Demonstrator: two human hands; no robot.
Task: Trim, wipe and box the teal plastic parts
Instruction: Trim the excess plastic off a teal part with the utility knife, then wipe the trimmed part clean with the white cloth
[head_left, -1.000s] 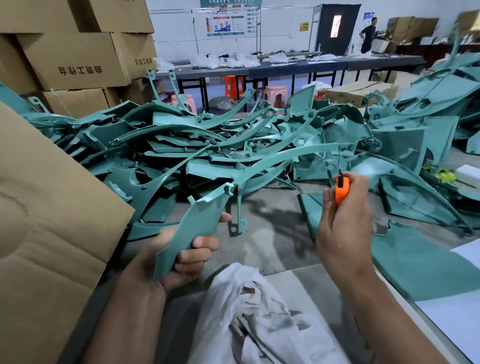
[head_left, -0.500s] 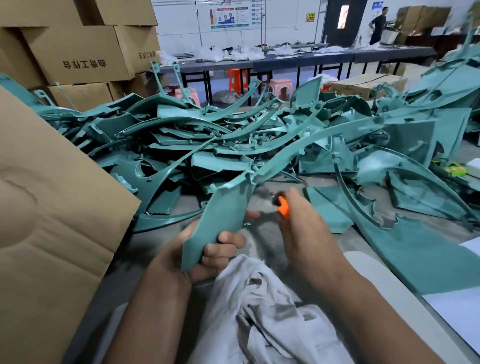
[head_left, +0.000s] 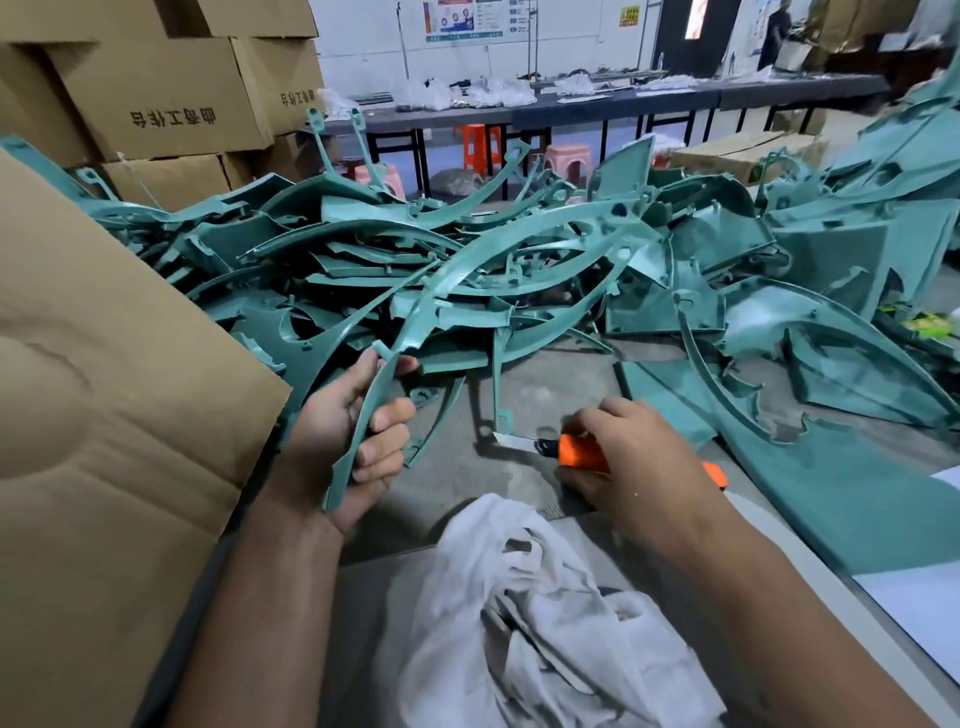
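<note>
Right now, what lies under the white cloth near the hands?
The white cloth is bunched on a pale gray tabletop, which shows around it. Whatever lies beneath its folds is covered; nothing pokes out.

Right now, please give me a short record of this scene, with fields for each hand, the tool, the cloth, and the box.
left hand: left hand grips the lower end of a long curved teal part, held up above the table
right hand: right hand holds an orange utility knife low over the table
tool: blade out, pointing left, apart from the held part
cloth: white rag bunched between the forearms
box: cardboard flap at the left edge; inside hidden
pile: loose teal parts behind the hands
</note>
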